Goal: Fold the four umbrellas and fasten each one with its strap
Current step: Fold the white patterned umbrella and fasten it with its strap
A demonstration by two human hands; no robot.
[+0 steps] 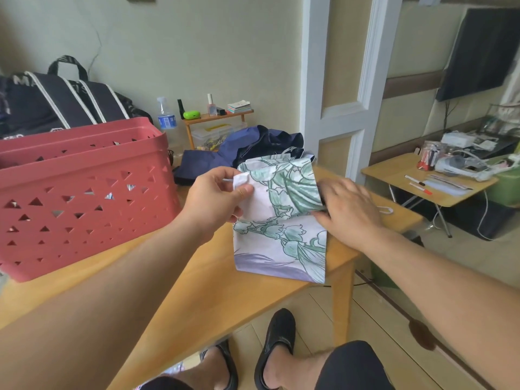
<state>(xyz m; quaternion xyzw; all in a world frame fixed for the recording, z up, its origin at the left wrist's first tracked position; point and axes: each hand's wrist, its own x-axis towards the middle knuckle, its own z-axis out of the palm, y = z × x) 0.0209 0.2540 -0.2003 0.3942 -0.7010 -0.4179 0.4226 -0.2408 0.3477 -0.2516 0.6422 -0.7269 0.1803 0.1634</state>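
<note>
A white umbrella with green and purple flower print (281,237) lies collapsed on the wooden table (197,277), its canopy hanging loose over the front right edge. My left hand (216,198) pinches a white flap of its canopy between thumb and fingers. My right hand (346,209) lies blurred on the umbrella's right side, fingers spread and fairly straight. Behind it a dark navy umbrella (253,150) sits crumpled and unfolded on the table.
A red plastic basket (84,192) with triangular holes fills the table's left side. A dark bag (56,99), a water bottle (166,119) and a small shelf (216,119) stand behind. A second low table (427,181) with clutter is at the right. My feet are under the table.
</note>
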